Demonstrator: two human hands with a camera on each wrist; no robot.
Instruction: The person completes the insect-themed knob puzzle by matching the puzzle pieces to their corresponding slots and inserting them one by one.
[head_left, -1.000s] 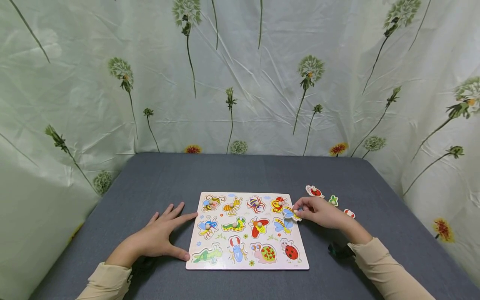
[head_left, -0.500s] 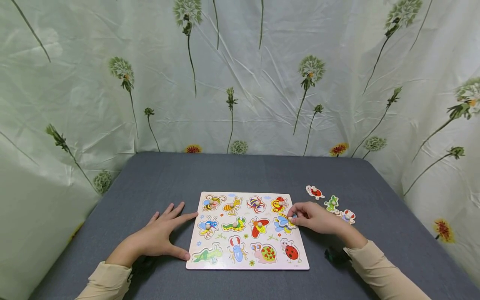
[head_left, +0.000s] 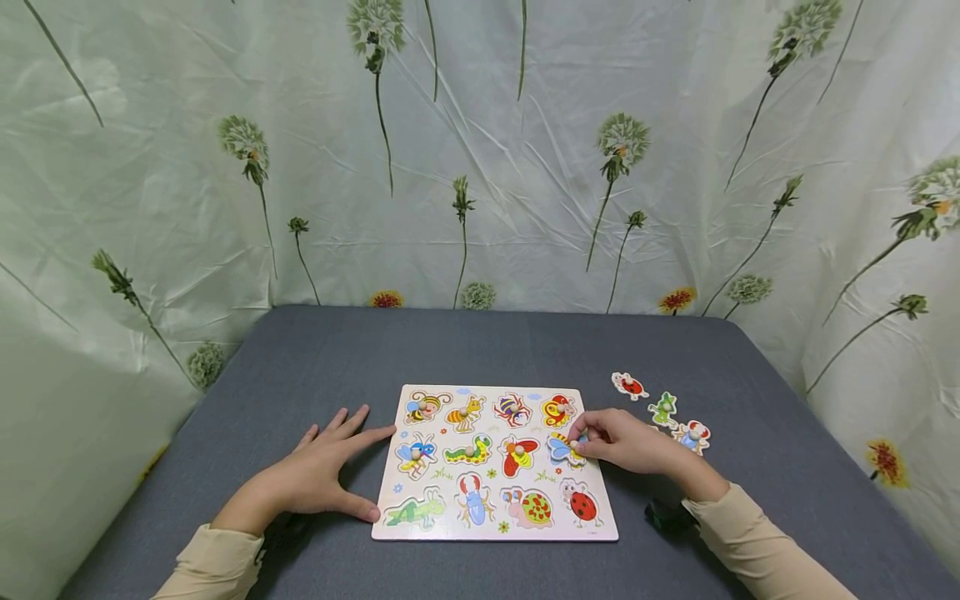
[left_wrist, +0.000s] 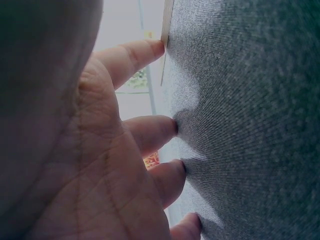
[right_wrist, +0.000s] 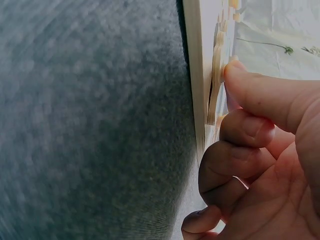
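Observation:
A pink wooden peg puzzle board (head_left: 536, 534) with insect pictures lies on the table. My right hand (head_left: 633, 443) pinches the knob of a blue-winged, yellow-striped insect puzzle piece (head_left: 561, 450) between thumb and forefinger. The piece overlaps its matching picture at the right end of the middle row. In the right wrist view, that piece (right_wrist: 216, 85) stands slightly proud of the board's face, and the other fingers are curled. My left hand (head_left: 311, 471) lies spread at the board's left side, thumb and index fingertips at its edge; the other fingertips (left_wrist: 176, 125) rest on the cloth.
Right of the board lie loose pieces: a ladybird (head_left: 630, 384), a green grasshopper (head_left: 663, 408) and a blue beetle (head_left: 692, 436); another is mostly hidden by the right hand. Knobbed pieces fill the upper rows; the bottom row shows pictures without knobs. A flowered curtain (head_left: 525, 167) hangs behind.
My right hand has moved left and down with the insect piece, from the board's right edge onto the matching picture. More of the loose pieces now shows. The left hand stays still.

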